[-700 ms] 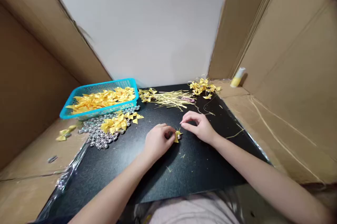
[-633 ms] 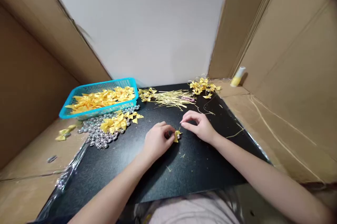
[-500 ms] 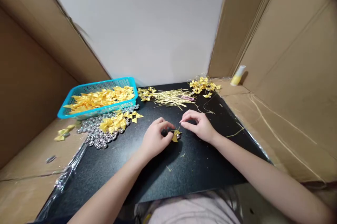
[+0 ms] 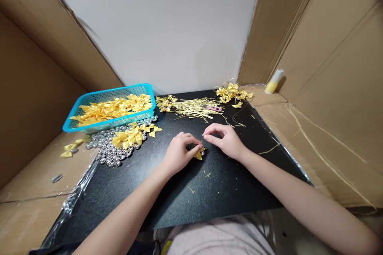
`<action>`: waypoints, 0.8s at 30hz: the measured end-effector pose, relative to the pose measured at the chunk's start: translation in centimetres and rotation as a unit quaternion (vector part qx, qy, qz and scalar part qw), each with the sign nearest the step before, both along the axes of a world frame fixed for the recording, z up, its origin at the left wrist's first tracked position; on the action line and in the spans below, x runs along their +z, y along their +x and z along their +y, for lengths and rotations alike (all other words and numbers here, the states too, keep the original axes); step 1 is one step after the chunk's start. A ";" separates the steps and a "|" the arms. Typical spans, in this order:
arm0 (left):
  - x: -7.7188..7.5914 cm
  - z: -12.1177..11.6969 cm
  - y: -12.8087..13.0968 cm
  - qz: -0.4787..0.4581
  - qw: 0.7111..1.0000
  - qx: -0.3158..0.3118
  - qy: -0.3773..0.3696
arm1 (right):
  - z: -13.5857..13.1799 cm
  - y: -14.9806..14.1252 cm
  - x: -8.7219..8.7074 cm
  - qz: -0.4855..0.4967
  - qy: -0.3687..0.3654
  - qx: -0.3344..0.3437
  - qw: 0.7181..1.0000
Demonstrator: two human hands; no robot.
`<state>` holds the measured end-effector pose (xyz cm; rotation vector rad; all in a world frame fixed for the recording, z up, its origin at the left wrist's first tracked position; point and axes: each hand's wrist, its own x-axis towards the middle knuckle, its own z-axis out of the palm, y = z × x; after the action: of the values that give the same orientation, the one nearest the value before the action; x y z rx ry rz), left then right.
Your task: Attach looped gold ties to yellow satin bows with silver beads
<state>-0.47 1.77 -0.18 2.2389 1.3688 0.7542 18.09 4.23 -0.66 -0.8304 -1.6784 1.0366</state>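
Note:
A yellow ribbon bow with a small silvery bead at its right side lies on the black tabletop, partly covered by my left hand. Thumb and forefinger of that hand meet just above the bow, closed on what looks like its thin yellow cord. To the right, my right hand is held a little above the table. Its thumb and forefinger tips are pinched together close to the left fingertips; anything between them is too fine to make out.
A blue basket of yellow bows stands at the back left. Silver bells or beads and loose bows lie before it. Cut yellow cords, a pink clip, finished-looking bows and a thread spool are farther back.
My left thumb and forefinger, apart beside the bow before, have come together above it. My right hand stays almost in place, its fingertips still pinched. The view has shifted slightly.

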 end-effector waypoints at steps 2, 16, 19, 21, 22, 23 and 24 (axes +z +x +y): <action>-0.2 0.1 -0.2 0.001 1.000 0.012 -0.012 | 0.1 0.2 0.0 -0.002 -0.022 -0.011 1.000; 0.2 -0.1 -0.5 0.048 0.998 0.006 -0.049 | 0.6 1.3 0.9 0.035 -0.043 -0.058 0.997; 0.3 -0.1 -0.7 0.047 0.997 -0.005 -0.055 | 0.7 1.5 0.9 0.050 -0.043 -0.066 0.996; 0.4 0.0 -0.9 0.028 0.997 -0.005 -0.067 | 0.8 1.6 0.9 0.058 -0.042 -0.069 0.995; 0.5 0.0 -1.0 0.012 0.997 -0.004 -0.077 | 0.8 1.6 0.9 0.060 -0.041 -0.071 0.995; 0.5 0.1 -1.1 -0.004 0.996 -0.002 -0.086 | 0.9 1.6 0.9 0.061 -0.040 -0.072 0.995; 0.6 0.1 -1.2 -0.016 0.996 0.004 -0.088 | 0.9 1.7 0.8 0.061 -0.039 -0.073 0.995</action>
<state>-1.63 1.86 0.37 2.0776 1.3733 0.6437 19.75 5.10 0.17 -0.9079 -1.4611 1.0359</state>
